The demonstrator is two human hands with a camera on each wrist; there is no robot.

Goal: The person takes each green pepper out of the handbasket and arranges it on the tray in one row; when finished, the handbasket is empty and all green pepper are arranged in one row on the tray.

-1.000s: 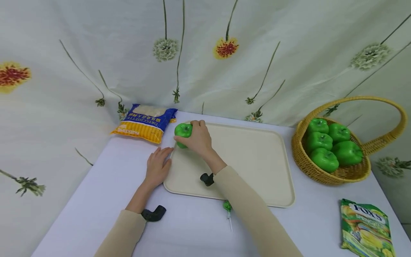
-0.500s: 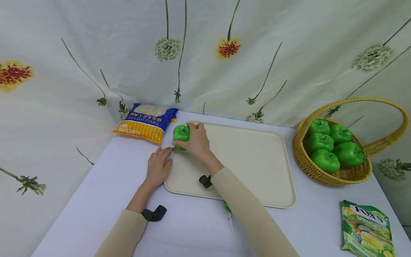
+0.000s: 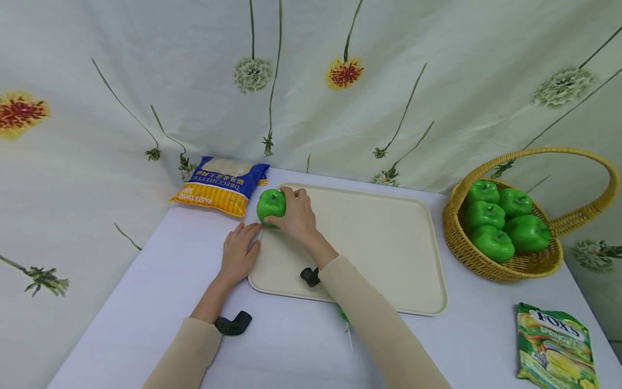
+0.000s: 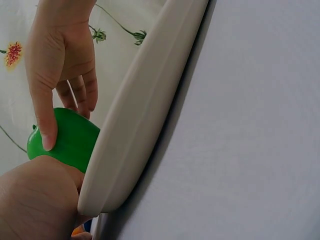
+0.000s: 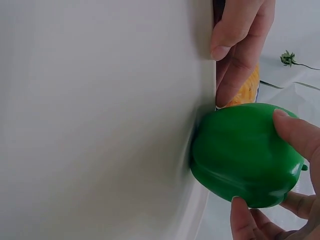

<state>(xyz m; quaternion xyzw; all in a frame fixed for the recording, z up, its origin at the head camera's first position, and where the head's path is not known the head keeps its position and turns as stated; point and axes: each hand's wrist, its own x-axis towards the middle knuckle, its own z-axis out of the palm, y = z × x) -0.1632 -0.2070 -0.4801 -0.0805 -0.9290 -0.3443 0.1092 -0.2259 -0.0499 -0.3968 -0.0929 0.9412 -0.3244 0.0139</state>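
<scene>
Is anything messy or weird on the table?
Nothing looks spilled or broken. The lollipop looks a bit stray, lying loose beside the tray, and one green pepper is at the tray's left rim, apart from five in the basket.

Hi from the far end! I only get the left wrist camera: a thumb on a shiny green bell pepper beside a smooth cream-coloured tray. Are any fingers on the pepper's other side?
Observer: Yes. In the right wrist view, the right hand has fingertips on the pepper, on the side opposite the thumb.

Visitor: Clever! Are there more peppers like it around?

Observer: Yes. The head view shows five more glossy green peppers in a tan wicker basket with an arched handle, to the right of the tray.
</scene>
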